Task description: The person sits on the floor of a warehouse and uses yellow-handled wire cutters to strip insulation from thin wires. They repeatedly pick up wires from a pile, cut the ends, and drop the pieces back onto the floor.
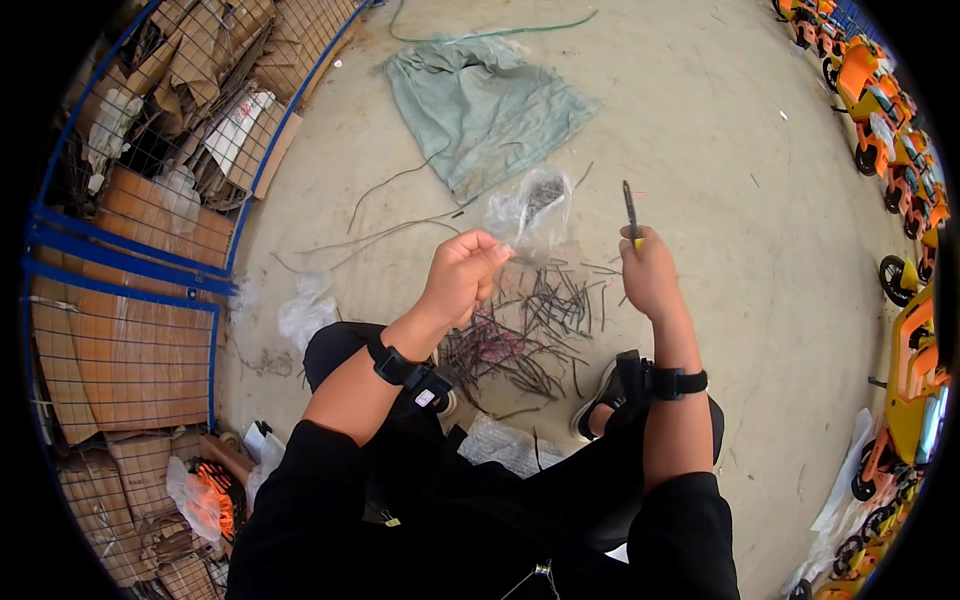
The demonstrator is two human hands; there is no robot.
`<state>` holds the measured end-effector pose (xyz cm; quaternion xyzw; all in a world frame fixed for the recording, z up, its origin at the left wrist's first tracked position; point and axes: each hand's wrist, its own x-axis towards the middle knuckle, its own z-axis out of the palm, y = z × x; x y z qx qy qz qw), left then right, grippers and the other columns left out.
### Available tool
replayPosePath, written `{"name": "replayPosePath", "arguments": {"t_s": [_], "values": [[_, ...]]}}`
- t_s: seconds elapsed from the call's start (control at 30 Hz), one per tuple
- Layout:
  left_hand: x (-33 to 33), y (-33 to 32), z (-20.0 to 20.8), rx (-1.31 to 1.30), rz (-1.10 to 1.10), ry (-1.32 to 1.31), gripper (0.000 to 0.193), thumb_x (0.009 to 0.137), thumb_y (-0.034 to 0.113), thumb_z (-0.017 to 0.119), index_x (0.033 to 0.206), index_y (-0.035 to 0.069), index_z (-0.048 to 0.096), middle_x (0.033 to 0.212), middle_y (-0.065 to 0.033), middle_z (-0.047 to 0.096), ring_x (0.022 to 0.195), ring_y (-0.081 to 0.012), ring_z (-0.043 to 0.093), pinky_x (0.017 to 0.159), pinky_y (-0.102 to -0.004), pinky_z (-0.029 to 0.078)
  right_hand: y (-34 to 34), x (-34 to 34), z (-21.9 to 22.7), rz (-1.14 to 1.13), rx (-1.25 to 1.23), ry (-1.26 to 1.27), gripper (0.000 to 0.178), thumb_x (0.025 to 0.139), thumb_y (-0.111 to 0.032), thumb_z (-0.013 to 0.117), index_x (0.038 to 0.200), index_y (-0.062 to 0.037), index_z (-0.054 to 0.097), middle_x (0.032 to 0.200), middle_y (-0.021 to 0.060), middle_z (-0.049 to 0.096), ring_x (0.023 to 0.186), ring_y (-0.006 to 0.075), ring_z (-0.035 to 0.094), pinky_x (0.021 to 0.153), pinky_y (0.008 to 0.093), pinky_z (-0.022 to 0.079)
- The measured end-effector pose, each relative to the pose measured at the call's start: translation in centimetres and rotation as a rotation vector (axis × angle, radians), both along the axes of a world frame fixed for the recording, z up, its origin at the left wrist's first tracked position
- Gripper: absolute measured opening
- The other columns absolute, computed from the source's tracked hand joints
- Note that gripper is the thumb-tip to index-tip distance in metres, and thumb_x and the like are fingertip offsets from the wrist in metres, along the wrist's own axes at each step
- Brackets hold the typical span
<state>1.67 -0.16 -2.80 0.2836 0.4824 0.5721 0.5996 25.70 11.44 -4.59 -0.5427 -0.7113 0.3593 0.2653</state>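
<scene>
My left hand point(465, 275) is closed in a pinch, its fingertips overlapping the near edge of a clear plastic bag point(560, 215) with dark small pieces in it. Whether the fingers grip the bag or some small thing in front of it is hidden. To the right, my right hand point(650, 272) is wrapped round what looks like a utility knife point(629, 205), its narrow dark blade pointing away from me and a bit of yellow showing at the grip. Below and between both hands, a loose pile of short dark cable-like strips point(525, 345) with pinkish bits lies on the floor between my feet.
A grey-green woven sack point(490, 110) lies flat beyond the bag, with long thin wires point(385, 235) beside it. Blue-framed mesh cages point(130, 270) of cardboard stand at left. Orange and yellow small-wheeled bikes point(905, 330) line the right. Crumpled plastic point(307, 312) lies near my left knee.
</scene>
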Motion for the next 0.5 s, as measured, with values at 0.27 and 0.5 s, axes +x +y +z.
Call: {"name": "replayPosePath", "arguments": {"t_s": [0.27, 0.5], "values": [[-1.0, 0.6, 0.2, 0.144, -0.085, -0.226, 0.011, 0.095, 0.014, 0.058, 0.092, 0.003, 0.059, 0.059, 0.0061, 0.034, 0.048, -0.004, 0.024, 0.043, -0.0211, 0.019, -3.7, -2.4, 0.3, 0.205, 0.321, 0.115, 0.028, 0.089, -0.003, 0.057, 0.116, 0.0015, 0.051, 0.1, 0.022, 0.055, 0.089, 0.0414, 0.058, 0.076, 0.0439, 0.048], [-1.5, 0.6, 0.1, 0.152, -0.055, -0.246, 0.011, 0.096, 0.015, 0.057, 0.095, 0.004, 0.059, 0.059, 0.0067, 0.032, 0.049, -0.004, 0.024, 0.044, -0.0214, 0.019, -4.1, -3.1, 1.5, 0.215, 0.419, 0.068, 0.032, 0.086, -0.001, 0.058, 0.117, -0.0011, 0.051, 0.097, 0.0197, 0.054, 0.084, 0.0408, 0.057, 0.069, 0.0447, 0.048]]}}
